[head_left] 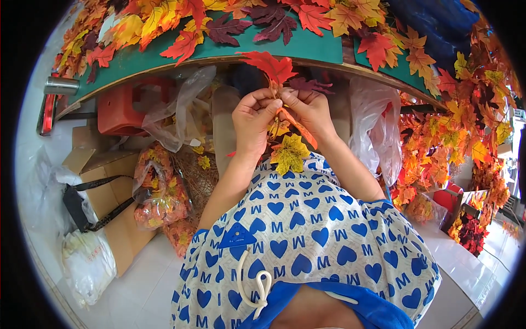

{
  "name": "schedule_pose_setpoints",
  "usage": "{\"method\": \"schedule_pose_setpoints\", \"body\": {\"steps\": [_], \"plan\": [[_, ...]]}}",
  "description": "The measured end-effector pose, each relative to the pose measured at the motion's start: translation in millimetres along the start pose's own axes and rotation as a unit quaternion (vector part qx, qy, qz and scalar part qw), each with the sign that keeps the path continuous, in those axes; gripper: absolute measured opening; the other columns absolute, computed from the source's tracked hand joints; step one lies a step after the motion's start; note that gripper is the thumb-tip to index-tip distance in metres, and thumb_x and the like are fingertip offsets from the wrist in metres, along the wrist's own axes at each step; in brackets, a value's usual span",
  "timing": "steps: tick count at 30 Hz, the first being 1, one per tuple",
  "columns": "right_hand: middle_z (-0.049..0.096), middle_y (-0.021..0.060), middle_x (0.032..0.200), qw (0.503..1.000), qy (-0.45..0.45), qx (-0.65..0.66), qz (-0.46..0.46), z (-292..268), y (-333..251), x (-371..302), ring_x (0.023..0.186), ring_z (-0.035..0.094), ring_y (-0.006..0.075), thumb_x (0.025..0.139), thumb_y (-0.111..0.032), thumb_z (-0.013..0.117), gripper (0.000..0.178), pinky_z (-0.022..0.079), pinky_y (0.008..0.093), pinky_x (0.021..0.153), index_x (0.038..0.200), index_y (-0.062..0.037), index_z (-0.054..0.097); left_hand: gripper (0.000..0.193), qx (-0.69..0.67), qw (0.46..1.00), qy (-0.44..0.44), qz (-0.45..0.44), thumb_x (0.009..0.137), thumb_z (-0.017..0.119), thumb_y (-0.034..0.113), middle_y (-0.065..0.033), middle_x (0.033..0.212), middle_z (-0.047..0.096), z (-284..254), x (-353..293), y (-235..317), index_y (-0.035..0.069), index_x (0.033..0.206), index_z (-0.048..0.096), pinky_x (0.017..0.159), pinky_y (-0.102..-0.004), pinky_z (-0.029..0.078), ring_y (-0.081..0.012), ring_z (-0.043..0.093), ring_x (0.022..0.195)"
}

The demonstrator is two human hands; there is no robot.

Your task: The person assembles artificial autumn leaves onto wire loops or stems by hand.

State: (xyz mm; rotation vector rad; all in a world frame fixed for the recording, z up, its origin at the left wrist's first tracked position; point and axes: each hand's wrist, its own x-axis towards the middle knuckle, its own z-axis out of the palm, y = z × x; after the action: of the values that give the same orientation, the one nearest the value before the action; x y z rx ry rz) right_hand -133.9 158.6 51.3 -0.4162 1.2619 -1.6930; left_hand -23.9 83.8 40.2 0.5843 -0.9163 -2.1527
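Observation:
My left hand (252, 120) and my right hand (311, 112) meet just in front of the table edge, fingertips pinched close together. Between them is an artificial maple leaf spray: a red leaf (272, 67) stands up above the fingers, and an orange leaf (298, 129) hangs below, partly hidden. A yellow-green leaf (290, 154) dangles beneath the hands over my lap. Behind the right hand a dark purple leaf (310, 85) shows. Both hands are closed on the stem; the exact spot that they pinch is hidden by the fingers.
A green-topped table (318, 46) ahead carries heaps of artificial maple leaves. Leaf garlands (438, 148) hang at the right. Below the table are a red plastic stool (118, 112) and clear plastic bags (375, 129). A cardboard box (123, 219) and bagged leaves (159, 192) sit at left.

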Motion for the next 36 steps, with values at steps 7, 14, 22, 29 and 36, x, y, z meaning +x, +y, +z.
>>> {"method": "schedule_pose_setpoints", "body": {"steps": [7,14,22,29,36], "plan": [[0.062,0.0013,0.083,0.965,-0.038,-0.237,-0.109,-22.2,13.2,1.7,0.076,0.054,0.0076,0.087,-0.016,0.062,0.017,0.046,0.0252,0.069,0.093,0.0001,0.062,0.024,0.058,0.998,0.02,-0.005,0.078,0.062,-0.008,-0.0043,0.081,0.062,-9.0,0.0,-9.6,-0.002,0.1,0.059,0.057,-0.0181,0.046,-0.0103,0.061,0.067],[0.059,0.0091,0.099,0.937,-0.149,-0.276,-0.156,-36.7,23.2,-13.0,0.091,0.053,0.0203,0.09,-0.01,0.052,0.019,0.044,0.0336,0.08,0.107,-0.0021,0.055,0.014,0.042,0.982,-0.101,-0.156,0.084,0.059,0.003,-0.0015,0.089,0.06,-28.7,10.3,4.7,0.001,0.097,0.059,0.08,-0.0252,0.047,-0.0138,0.058,0.09],[0.058,0.0148,0.098,0.872,-0.195,-0.404,-0.199,-61.6,-6.6,-17.6,0.089,0.055,0.0322,0.082,-0.007,0.056,0.02,0.045,0.0348,0.078,0.102,-0.0032,0.057,0.012,-0.131,0.956,-0.089,-0.249,0.091,0.055,0.013,-0.0044,0.093,0.057,-32.6,7.0,-25.8,0.001,0.095,0.055,0.076,-0.0268,0.047,-0.013,0.056,0.084],[0.059,0.0151,0.098,0.832,-0.187,-0.468,-0.235,-89.8,-56.1,-10.5,0.088,0.058,0.0309,0.079,-0.008,0.062,0.018,0.047,0.0355,0.077,0.095,0.0004,0.059,0.016,0.062,0.991,-0.091,-0.076,0.094,0.05,0.02,-0.0038,0.086,0.055,12.8,-1.7,-21.8,0.005,0.088,0.05,0.066,-0.0215,0.043,-0.0092,0.05,0.072],[0.061,0.0117,0.09,0.638,0.422,-0.46,-0.451,-166.3,-152.2,-8.3,0.082,0.059,0.0242,0.083,-0.004,0.058,0.01,0.046,0.0338,0.074,0.092,-0.002,0.06,0.008,0.047,0.995,-0.057,-0.066,0.092,0.051,0.012,-0.0032,0.077,0.053,-8.0,-6.6,-27.0,0.005,0.09,0.049,0.059,-0.0207,0.042,-0.0101,0.05,0.067]]}}
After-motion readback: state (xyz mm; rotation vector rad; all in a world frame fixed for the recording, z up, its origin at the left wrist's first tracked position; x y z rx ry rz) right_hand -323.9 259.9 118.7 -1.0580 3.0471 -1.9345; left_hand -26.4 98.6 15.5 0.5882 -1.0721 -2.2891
